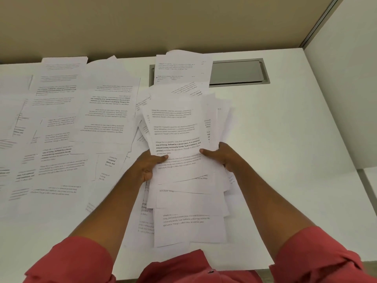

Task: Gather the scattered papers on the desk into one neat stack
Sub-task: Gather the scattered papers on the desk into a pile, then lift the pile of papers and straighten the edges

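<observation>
Holding one loose bundle of papers (177,127) by its two side edges, the left hand (150,165) and the right hand (222,155) both grip with thumbs on top, probably to keep the uneven sheets together for squaring. The bundle is over the middle of the table (285,139). The scattered papers (61,129) at the left overlap; I count more than ten.

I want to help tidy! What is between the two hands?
In the head view, a loose bundle of printed papers sits between the left hand and the right hand; each grips one side.
</observation>
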Tool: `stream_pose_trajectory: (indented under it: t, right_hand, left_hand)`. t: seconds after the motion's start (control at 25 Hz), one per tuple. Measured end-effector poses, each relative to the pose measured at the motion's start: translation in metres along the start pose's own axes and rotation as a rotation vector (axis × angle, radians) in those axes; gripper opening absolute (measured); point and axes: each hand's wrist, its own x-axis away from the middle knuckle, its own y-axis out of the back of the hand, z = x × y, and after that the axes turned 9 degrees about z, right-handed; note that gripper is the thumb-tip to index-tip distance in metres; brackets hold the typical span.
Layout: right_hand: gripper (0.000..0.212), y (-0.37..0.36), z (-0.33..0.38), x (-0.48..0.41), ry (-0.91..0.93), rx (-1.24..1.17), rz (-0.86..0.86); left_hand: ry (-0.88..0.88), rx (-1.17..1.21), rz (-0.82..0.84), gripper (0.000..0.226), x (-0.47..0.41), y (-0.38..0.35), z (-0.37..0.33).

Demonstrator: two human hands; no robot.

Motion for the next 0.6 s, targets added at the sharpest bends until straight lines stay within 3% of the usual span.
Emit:
stream_pose_trajectory:
  t: [0.08,0.16,0.24,0.32,0.4,0.48,0.6]
  right_hand:
    - [0.083,-0.007,-0.001,-0.005,0.033,0.18,-0.1]
    - [0.075,-0.013,-0.001,-0.006,0.085,0.354,-0.201]
    - [0.065,-0.014,0.001,-0.001,0.182,0.227,-0.252]
    - [0.054,-0.009,0.004,0.01,0.304,-0.085,-0.174]
    - [0.052,-0.001,0.004,0.017,0.361,-0.248,0.016]
    - [0.053,0.005,0.005,0.019,0.363,-0.263,0.156]
    - [0.052,0.007,0.01,0.021,0.37,-0.144,0.133]
  left_hand:
    - [-0.009,0.011,0.014,0.05,-0.001,-0.003,0.004]
    - [-0.019,0.053,0.053,0.047,0.002,-0.005,0.004]
    - [-0.067,0.123,0.106,0.046,0.009,-0.004,0.002]
    - [-0.135,0.206,0.183,0.053,0.014,0.004,-0.002]
    - [-0.166,0.248,0.277,0.071,0.016,0.013,-0.007]
    - [-0.156,0.239,0.321,0.077,0.014,0.017,-0.012]
    - [-0.204,0.137,0.235,0.056,0.009,0.01,-0.017]
